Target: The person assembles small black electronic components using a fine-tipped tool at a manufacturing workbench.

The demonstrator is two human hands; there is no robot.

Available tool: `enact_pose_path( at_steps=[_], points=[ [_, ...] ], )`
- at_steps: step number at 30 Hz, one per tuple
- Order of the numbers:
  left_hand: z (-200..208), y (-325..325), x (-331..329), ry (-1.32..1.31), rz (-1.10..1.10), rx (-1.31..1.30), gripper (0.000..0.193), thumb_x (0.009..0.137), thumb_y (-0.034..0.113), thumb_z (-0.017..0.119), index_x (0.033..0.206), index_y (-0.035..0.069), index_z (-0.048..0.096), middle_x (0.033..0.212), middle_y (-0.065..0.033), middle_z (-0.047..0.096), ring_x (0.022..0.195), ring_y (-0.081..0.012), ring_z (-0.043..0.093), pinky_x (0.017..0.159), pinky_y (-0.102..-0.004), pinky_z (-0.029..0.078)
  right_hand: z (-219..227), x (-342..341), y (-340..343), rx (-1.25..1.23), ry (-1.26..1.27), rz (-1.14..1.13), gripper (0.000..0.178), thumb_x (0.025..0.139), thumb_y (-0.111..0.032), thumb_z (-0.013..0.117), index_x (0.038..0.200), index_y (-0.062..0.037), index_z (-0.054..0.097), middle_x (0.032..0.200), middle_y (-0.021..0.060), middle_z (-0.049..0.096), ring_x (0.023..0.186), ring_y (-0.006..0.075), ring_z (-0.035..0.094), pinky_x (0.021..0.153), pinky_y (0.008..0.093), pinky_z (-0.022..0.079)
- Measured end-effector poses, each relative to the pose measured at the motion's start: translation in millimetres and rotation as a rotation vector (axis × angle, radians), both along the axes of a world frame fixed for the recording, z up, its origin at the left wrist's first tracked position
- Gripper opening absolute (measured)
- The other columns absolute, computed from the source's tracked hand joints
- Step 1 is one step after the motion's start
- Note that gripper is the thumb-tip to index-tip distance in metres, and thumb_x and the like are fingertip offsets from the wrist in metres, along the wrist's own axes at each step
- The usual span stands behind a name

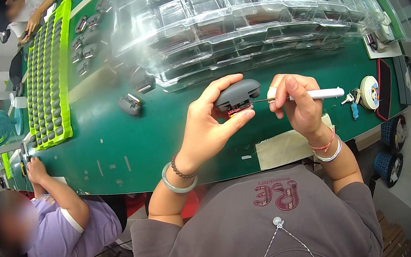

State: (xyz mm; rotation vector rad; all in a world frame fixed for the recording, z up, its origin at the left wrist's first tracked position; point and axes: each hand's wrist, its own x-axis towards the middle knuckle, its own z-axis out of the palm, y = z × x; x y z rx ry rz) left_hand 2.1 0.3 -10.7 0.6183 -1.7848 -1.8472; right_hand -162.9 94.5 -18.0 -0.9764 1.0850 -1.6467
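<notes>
My left hand (208,122) is closed around a dark grey rounded plastic housing (237,93), held above the green table. Red wires and small electronic parts show on the housing's lower side, by my thumb. In my right hand (297,99) is a thin tool with a white handle (325,93), perhaps a soldering iron or a screwdriver; its slim metal shaft points left. The tip reaches the opened side of the housing; whether it touches is too small to tell.
Stacked clear plastic trays (253,20) fill the table's far side. A lime-green rack (51,77) of grey pieces stands at left, with several loose housings (130,105) nearby. Keys (352,97) and a round case (369,93) lie right. Another person (65,218) sits at left; one more works at the far left.
</notes>
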Motion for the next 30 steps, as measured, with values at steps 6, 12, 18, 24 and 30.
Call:
enact_pose_path(
  at_steps=[6, 12, 18, 24, 30],
  points=[
    [-1.0, 0.4, 0.8, -0.004, -0.04, 0.013, 0.048, 0.074, 0.008, 0.068, 0.116, 0.0, 0.046, 0.101, -0.0094, 0.056, 0.084, -0.0123, 0.058, 0.072, -0.0252, 0.05, -2.0, 0.7, -3.2, 0.047, -0.159, 0.044, 0.046, 0.092, -0.027, 0.038, 0.061, 0.0029, 0.053, 0.063, 0.0115, 0.052, 0.05, 0.0136, 0.047, 0.044, 0.0225, 0.038],
    [-1.6, 1.2, 1.7, 0.023, -0.044, 0.028, 0.047, 0.075, 0.008, 0.067, 0.116, 0.0, 0.046, 0.1, -0.0089, 0.056, 0.084, -0.0125, 0.058, 0.073, -0.025, 0.05, -7.8, -0.2, -4.4, 0.078, -0.368, 0.095, 0.045, 0.092, -0.027, 0.038, 0.059, 0.001, 0.05, 0.061, 0.0124, 0.052, 0.046, 0.0138, 0.046, 0.043, 0.0228, 0.038],
    [-1.4, 1.6, 2.6, 0.013, -0.027, -0.013, 0.047, 0.075, 0.009, 0.067, 0.116, 0.0, 0.046, 0.1, -0.0085, 0.056, 0.083, -0.0126, 0.058, 0.073, -0.025, 0.049, -2.8, 3.6, -2.8, 0.061, -0.235, 0.041, 0.044, 0.092, -0.025, 0.038, 0.059, 0.0011, 0.05, 0.061, 0.0124, 0.052, 0.045, 0.0135, 0.045, 0.043, 0.023, 0.038],
    [-2.2, 1.2, 2.4, 0.025, -0.032, 0.021, 0.047, 0.075, 0.009, 0.067, 0.116, 0.0, 0.047, 0.1, -0.0082, 0.056, 0.083, -0.0123, 0.058, 0.073, -0.0248, 0.049, -4.3, 1.7, -2.5, 0.046, -0.297, 0.043, 0.044, 0.092, -0.025, 0.039, 0.059, 0.0017, 0.05, 0.061, 0.0125, 0.052, 0.045, 0.0136, 0.044, 0.042, 0.023, 0.037],
    [-0.8, 2.7, 2.9, 0.022, -0.041, 0.041, 0.046, 0.075, 0.01, 0.067, 0.116, 0.0, 0.047, 0.1, -0.008, 0.056, 0.084, -0.0116, 0.057, 0.073, -0.0245, 0.049, -5.1, 2.4, -2.6, 0.049, -0.304, 0.053, 0.043, 0.092, -0.024, 0.039, 0.059, 0.0008, 0.05, 0.06, 0.0127, 0.052, 0.044, 0.0136, 0.044, 0.042, 0.023, 0.038]
  ],
)
